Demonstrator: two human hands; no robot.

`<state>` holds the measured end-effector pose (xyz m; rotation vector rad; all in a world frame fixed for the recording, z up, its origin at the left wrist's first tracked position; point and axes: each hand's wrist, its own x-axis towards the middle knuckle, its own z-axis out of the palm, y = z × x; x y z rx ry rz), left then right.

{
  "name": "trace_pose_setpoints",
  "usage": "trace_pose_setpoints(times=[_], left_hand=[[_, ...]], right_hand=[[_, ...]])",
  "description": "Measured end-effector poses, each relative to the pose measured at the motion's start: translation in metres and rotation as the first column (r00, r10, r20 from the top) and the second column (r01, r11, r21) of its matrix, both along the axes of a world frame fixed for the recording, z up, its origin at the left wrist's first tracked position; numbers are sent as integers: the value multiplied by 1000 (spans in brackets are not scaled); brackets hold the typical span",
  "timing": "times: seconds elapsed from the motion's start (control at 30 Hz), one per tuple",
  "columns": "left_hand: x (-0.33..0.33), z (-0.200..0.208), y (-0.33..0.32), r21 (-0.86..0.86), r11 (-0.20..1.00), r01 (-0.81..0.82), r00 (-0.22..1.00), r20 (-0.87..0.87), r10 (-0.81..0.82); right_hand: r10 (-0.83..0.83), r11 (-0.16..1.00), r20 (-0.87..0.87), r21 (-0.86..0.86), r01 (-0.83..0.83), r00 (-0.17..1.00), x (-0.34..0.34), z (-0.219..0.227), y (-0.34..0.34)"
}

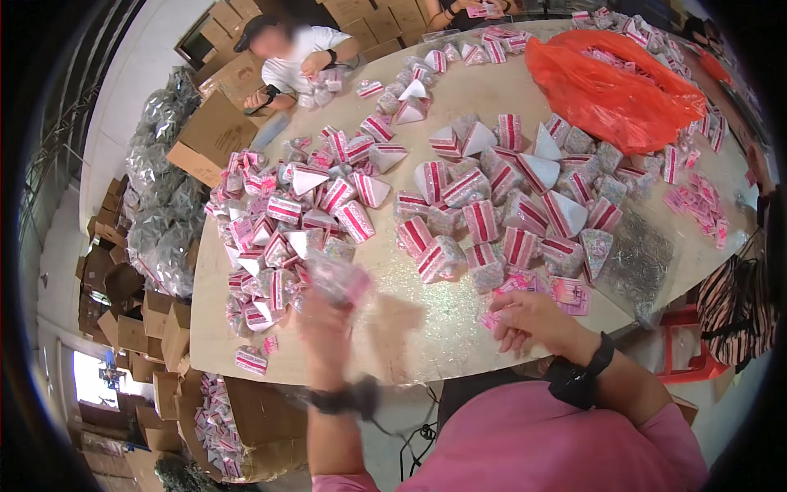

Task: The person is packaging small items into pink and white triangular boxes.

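Note:
My left hand [326, 332], smeared by motion, is closed around a clear-bagged piece with a pink card or label [340, 280], held over the left part of the table. It looks like one of the cake-slice-shaped pieces, though blur hides its details. At the near edge, my right hand [537, 324] hovers with loosely bent fingers apart, beside pink printed cards [570, 293]. Nothing shows in its grip. Beyond it lies a heap of wrapped cake-slice pieces [479, 221], pink and white with a dark pink stripe. Another heap of such slices [336, 195] spreads left of it.
A red plastic bag [607, 90] lies at the far right of the table [369, 328]. A person in white [307, 53] works across the far left side. An opened carton [215, 135] stands at the left edge; a carton of slices [246, 426] sits below.

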<state>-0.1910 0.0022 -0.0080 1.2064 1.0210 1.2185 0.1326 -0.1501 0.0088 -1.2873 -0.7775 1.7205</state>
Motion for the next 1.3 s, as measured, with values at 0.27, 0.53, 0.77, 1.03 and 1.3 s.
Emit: trace_pose_setpoints(times=[0.27,0.53,0.77,1.03,1.3], left_hand=[[17,14,-3,361,932,27,763,-609,214],[103,-51,-40,336,812,477,619,-784,-39],[93,-69,-29,241,782,575,555,-817,-156],[99,-58,-39,228,761,607,470,-876,-112],[136,-13,-116,288,592,753,492,-844,-215]], right_hand=[[-314,948,63,74,310,947,65,3,-37],[-658,746,43,176,643,752,127,-21,-78],[-643,762,37,133,634,765,109,-29,-82],[-341,938,219,150,313,914,53,-17,-58],[-116,993,-12,15,116,993,-8,-21,-29]])
